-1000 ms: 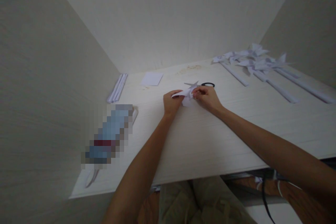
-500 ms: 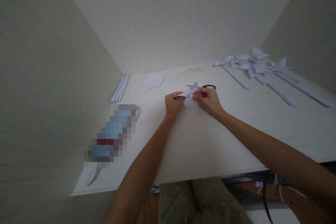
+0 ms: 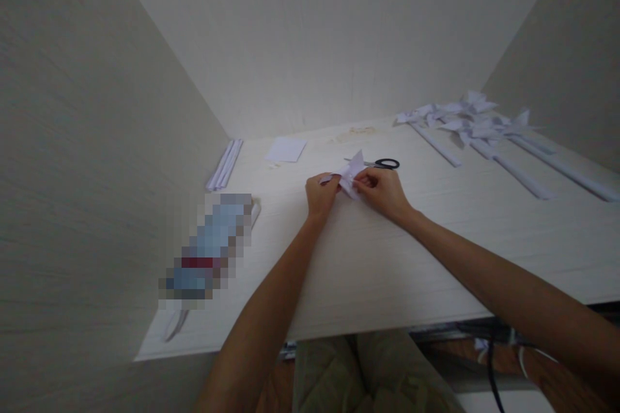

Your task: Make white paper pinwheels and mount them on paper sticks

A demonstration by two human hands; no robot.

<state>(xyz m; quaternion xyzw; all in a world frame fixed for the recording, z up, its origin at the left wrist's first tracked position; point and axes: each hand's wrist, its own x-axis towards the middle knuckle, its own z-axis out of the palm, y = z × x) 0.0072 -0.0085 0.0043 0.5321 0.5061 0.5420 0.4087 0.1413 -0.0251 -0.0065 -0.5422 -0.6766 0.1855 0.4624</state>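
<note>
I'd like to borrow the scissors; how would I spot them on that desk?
Look at the middle of the white desk, just beyond the right hand folding paper. The scissors lie flat there, the only thing with black handles among white paper pieces.

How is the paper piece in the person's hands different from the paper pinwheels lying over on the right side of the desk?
The folded paper piece is held above the desk between the left hand and right hand; the finished pinwheels lie flat on the desk, untouched. The held piece has no stick that shows; the pinwheels each join a long rolled paper stick. It is one piece; they form a cluster. Both are white folded paper with pointed tips.
</note>
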